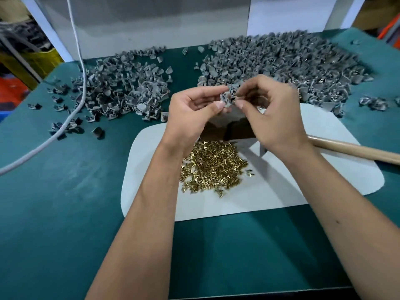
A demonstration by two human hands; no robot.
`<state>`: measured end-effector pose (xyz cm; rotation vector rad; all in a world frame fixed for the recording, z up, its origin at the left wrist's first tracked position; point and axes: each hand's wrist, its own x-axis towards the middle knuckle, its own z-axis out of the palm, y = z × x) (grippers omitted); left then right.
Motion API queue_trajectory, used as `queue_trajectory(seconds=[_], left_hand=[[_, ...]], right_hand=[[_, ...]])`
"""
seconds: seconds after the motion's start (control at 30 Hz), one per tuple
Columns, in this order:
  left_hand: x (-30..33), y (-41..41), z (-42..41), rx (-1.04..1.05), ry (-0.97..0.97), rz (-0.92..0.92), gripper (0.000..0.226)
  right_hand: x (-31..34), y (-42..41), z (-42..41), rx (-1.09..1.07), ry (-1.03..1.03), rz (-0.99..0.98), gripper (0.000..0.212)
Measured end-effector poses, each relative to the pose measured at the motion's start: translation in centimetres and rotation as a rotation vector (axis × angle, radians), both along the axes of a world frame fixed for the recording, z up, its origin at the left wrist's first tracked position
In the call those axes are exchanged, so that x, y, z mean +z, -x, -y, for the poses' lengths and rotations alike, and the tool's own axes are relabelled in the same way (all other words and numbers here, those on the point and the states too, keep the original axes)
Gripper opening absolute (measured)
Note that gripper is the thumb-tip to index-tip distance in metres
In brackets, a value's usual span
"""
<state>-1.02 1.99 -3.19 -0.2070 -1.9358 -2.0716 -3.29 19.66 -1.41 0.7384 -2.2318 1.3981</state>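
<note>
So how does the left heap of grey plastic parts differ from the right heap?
The left heap of grey plastic parts is smaller and looser, with strays around it; the right heap is bigger and denser. A white cable crosses the left heap, not the right. Both lie on the green mat.

Teal-green tabletop [65, 191] fills the near view. A grey-white back panel [151, 22] stands at the far edge between white frame posts [43, 24]. Yellow crate [43, 59] far left, cardboard boxes [376, 11] far right. Even, soft light.
</note>
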Motion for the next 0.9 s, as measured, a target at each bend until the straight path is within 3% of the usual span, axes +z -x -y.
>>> queue_trajectory(seconds=[0.47,0.9], left_hand=[[-0.14,-0.03,-0.15,-0.027,-0.01,0.034,0.031],[-0.15,-0.5,-0.02,-0.051,-0.086,0.051,0.028]], right_hand=[[-0.36,-0.59,0.66,-0.079,-0.045,-0.12,0.025],[-0.62,-0.73,1.09,-0.103,-0.117,-0.175,0.014]])
